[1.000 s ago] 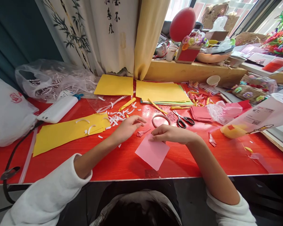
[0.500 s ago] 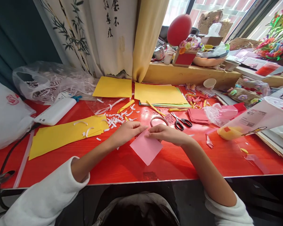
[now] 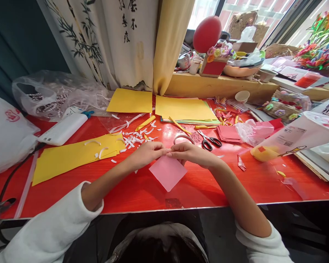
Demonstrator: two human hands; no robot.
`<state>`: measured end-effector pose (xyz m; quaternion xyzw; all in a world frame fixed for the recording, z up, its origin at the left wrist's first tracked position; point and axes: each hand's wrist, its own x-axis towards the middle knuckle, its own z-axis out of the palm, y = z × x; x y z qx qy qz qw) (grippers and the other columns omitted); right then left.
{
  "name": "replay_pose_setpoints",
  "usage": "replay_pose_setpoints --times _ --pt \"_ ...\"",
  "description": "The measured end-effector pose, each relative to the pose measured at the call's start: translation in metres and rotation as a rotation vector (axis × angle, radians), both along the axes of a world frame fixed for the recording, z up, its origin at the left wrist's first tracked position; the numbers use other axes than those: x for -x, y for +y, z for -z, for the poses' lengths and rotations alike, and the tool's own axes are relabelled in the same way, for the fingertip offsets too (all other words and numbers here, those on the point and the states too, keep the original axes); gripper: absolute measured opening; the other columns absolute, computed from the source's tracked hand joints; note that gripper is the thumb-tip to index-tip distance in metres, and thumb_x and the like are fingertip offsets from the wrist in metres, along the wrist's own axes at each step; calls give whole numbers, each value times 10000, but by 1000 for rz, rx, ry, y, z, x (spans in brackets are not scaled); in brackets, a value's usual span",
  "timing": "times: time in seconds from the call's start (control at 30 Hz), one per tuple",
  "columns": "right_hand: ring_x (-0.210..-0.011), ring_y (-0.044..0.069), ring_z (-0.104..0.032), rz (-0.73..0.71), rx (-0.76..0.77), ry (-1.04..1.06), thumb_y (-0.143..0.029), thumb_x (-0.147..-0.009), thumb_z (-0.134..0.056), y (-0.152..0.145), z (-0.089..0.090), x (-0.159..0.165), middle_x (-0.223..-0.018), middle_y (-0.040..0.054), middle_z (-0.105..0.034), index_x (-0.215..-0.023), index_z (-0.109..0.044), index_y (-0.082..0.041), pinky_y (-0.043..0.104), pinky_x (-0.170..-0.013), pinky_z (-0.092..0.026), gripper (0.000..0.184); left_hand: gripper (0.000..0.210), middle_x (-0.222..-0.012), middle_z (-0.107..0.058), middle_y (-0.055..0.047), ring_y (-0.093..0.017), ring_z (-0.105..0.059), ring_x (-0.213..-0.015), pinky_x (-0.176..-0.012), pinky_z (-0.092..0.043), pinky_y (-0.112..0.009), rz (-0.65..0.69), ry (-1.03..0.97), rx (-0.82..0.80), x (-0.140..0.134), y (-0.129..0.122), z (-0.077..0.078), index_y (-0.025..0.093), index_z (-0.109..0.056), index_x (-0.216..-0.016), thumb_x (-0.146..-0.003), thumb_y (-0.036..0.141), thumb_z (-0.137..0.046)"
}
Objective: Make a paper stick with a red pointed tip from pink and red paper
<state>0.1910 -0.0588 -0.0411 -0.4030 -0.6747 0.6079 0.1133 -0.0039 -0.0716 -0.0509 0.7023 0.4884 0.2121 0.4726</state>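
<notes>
A pink square of paper [image 3: 168, 174] is turned like a diamond above the red table, one corner toward me. My left hand [image 3: 150, 151] pinches its far corner from the left. From the right, my right hand [image 3: 188, 153] pinches the same corner, and the fingertips of both hands meet there. The fingers cover that corner, so any fold in it is hidden. Just beyond my hands lies a brown ring [image 3: 184, 139], perhaps a tape roll. Scissors with black handles [image 3: 210, 140] rest to its right.
Yellow paper strips [image 3: 74, 157] lie at left, beside white scraps [image 3: 134, 140]. Yellow sheets [image 3: 183, 108] are stacked at the back. At right, a plastic cup [image 3: 293, 138] leans over near red paper [image 3: 228, 134]. A white power strip [image 3: 64, 128] sits at left.
The right hand's fingers have shifted to the far corner and closed against the left fingertips. The pink paper stays in both hands, its orientation nearly the same.
</notes>
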Motion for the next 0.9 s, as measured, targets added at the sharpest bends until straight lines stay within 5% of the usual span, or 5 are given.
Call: replay_pose_setpoints --times 0.9 --pt "-650 94 -588 37 42 36 -448 -766 -654 2 1 2 -727 8 -585 -815 -580 -134 221 -591 -474 326 346 -713 -513 11 -107 -466 -656 -595 -339 -233 80 -128 192 5 4 3 161 -570 -717 -768 504 -561"
